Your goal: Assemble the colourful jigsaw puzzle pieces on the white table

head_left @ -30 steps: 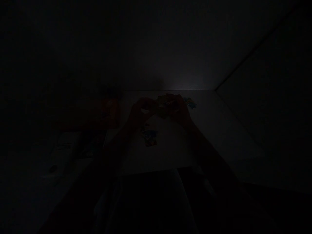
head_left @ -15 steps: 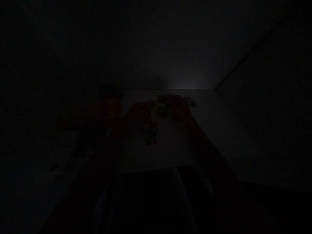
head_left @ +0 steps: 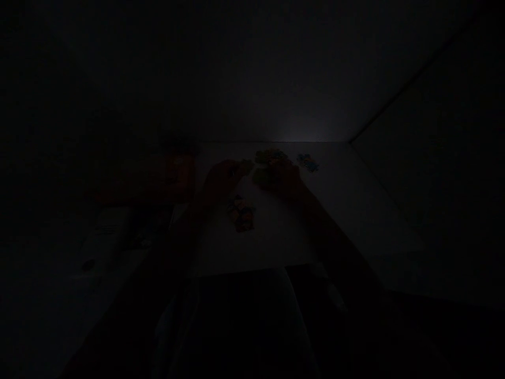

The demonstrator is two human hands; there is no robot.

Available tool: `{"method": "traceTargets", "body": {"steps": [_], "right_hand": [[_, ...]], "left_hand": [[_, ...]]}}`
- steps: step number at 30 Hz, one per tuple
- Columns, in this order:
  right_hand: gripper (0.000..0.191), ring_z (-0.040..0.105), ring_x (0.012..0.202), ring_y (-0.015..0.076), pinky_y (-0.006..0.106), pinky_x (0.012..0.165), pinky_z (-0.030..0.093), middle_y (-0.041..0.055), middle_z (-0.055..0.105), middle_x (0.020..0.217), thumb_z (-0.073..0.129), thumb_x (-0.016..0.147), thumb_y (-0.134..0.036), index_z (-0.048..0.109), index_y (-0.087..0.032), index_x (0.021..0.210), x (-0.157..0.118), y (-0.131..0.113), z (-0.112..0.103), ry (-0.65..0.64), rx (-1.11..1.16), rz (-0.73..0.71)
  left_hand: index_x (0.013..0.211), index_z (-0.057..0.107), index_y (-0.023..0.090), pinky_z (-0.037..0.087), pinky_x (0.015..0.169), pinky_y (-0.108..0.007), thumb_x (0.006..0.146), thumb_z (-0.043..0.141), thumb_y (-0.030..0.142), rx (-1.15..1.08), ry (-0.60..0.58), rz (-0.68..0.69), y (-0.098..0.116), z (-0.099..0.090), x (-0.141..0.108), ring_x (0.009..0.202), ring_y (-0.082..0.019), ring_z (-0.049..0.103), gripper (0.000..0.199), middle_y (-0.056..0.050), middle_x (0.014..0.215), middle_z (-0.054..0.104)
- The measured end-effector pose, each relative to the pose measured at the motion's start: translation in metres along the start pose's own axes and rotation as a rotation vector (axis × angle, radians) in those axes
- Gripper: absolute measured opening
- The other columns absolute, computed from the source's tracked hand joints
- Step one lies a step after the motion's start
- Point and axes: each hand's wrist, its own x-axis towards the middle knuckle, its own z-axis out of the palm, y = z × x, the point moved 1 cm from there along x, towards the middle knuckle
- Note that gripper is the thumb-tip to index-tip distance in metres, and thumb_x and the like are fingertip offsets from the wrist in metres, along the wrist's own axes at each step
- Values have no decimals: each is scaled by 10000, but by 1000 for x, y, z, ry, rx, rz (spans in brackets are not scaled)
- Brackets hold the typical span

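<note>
The view is very dark. My left hand (head_left: pixel 221 178) is closed at the left of the white tabletop, its fingertips on a small green piece (head_left: pixel 246 167) that looks like a jigsaw piece. My right hand (head_left: pixel 287 178) is curled down over a cluster of multicoloured pieces (head_left: pixel 271 156), close beside a larger green piece (head_left: pixel 260 177). Its fingertips are hard to see, and so is whatever lies between them. Nearer to me lies a joined patch of orange and dark jigsaw pieces (head_left: pixel 241 215).
A small blue and orange pile of pieces (head_left: pixel 308 162) lies at the back right. An orange object (head_left: pixel 177 171) stands left of the white tabletop (head_left: pixel 276 237). Pale and dark flat items (head_left: pixel 106 229) lie further left. A pale wall (head_left: pixel 300 105) rises behind the table.
My right hand has shifted slightly down, uncovering more of the multicoloured cluster. My left hand has drawn back from the orange and dark patch, which shows more fully.
</note>
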Motion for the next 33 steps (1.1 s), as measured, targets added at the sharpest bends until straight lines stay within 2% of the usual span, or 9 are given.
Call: {"method": "traceTargets", "body": {"steps": [6, 11, 14, 18, 21, 25, 29, 31, 33], "right_hand": [[895, 594, 1607, 544, 752, 1315, 484, 272, 661, 1713, 978, 907, -689, 734, -243, 1643, 6, -1, -11, 67, 30, -34], [767, 667, 1499, 493, 708, 1274, 536, 235, 720, 1611, 873, 1022, -682, 729, -253, 1642, 3, -7, -27, 241, 85, -158], [757, 723, 1446, 461, 699, 1253, 570, 197, 769, 1564, 849, 1007, -789, 773, -298, 1579, -1, -15, -31, 295, 248, -181], [787, 813, 1274, 389, 598, 1105, 680, 140, 861, 1335, 603, 1069, -988, 850, -297, 1353, 1, -25, -31, 310, 612, -3], [860, 823, 1138, 372, 531, 965, 720, 114, 850, 1079, 583, 1003, -1087, 851, -278, 1115, 4, -25, -29, 341, 778, 179], [814, 809, 1004, 349, 487, 828, 722, 90, 812, 922, 714, 910, -1091, 827, -288, 984, 3, -26, -25, 166, 810, 230], [683, 836, 1024, 342, 516, 934, 726, 81, 871, 1013, 818, 909, -974, 859, -294, 962, -2, -32, -22, -187, 671, 56], [634, 848, 1058, 358, 540, 983, 722, 95, 894, 1070, 827, 943, -918, 875, -287, 994, -3, -31, -22, -214, 562, 28], [573, 851, 1117, 383, 576, 1027, 718, 119, 903, 1140, 826, 983, -850, 882, -284, 1045, -2, -24, -23, -126, 428, 65]], "left_hand": [[1088, 799, 234, 586, 940, -388, 1194, 639, 532, -9, 51, -9, -2, 2, 1, 991, -258, 733, 354, -110, 1132, 825], [1142, 796, 231, 597, 994, -403, 1211, 622, 492, 25, 63, -11, -1, 2, 0, 1056, -270, 750, 321, -124, 1198, 831], [1160, 794, 227, 593, 1026, -414, 1224, 616, 475, 54, 44, -24, 1, 2, -1, 1085, -279, 761, 312, -130, 1215, 830], [1186, 790, 234, 585, 1056, -423, 1241, 576, 454, 65, 29, -20, 3, 2, -2, 1144, -286, 768, 312, -128, 1272, 835], [1195, 776, 232, 578, 1045, -430, 1249, 544, 453, 71, 24, -45, 2, 1, -2, 1162, -292, 766, 324, -135, 1300, 834], [1154, 743, 233, 567, 1025, -433, 1259, 498, 467, 77, 39, -66, 1, -1, -2, 1144, -298, 761, 355, -138, 1253, 830], [1104, 721, 244, 563, 1018, -434, 1268, 478, 521, 48, 85, -39, 1, -4, -4, 1110, -301, 756, 404, -134, 1186, 819], [1110, 730, 246, 570, 1009, -430, 1255, 518, 528, 40, 91, -39, 1, -4, -5, 1112, -302, 754, 381, -131, 1193, 821], [1117, 743, 246, 571, 996, -430, 1240, 563, 517, 43, 84, -55, 1, -3, -4, 1101, -303, 751, 348, -129, 1200, 823]]}}
